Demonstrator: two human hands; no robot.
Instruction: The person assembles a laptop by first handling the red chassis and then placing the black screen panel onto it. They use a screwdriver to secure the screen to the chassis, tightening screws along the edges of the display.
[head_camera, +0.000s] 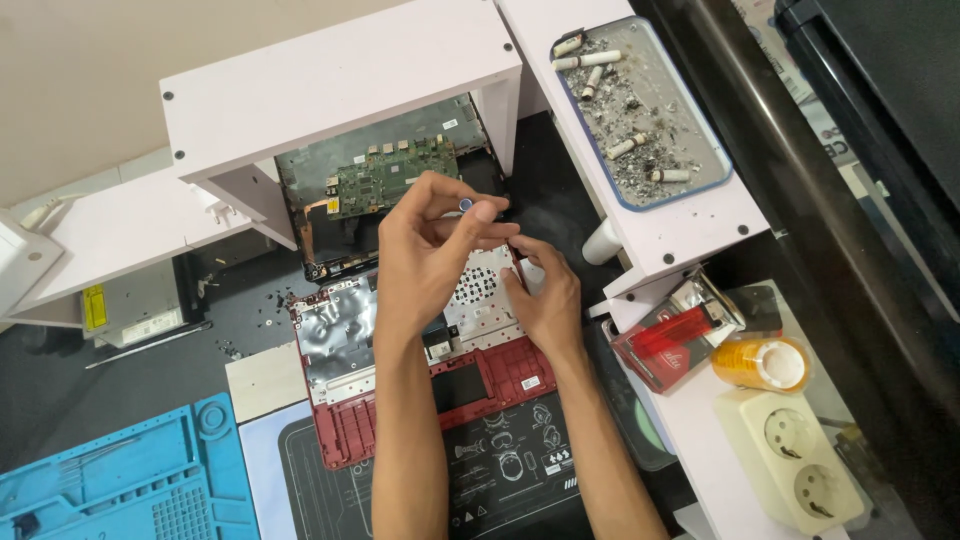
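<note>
Head view: nearest, both forearms rise over the red laptop shell. Right hand presses flat on the shell's metal plate, gripping nothing. Left hand pinches a small blue-tipped tool above it. Beyond the shell lies a green board.

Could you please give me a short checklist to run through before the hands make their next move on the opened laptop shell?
1. Left hand grips the small blue-tipped tool: ok, pinched between thumb and fingers.
2. Right hand steadies the red laptop shell: ok, resting on its upper right part.
3. Shell lies flat on the dark work mat: ok.
4. Tool tip seated on a screw: cannot tell, hidden by fingers.
5. Loose screws kept together: not ok, scattered on the table left of the shell.
6. Green circuit board apart from the hands: ok, under the white shelf.
</note>
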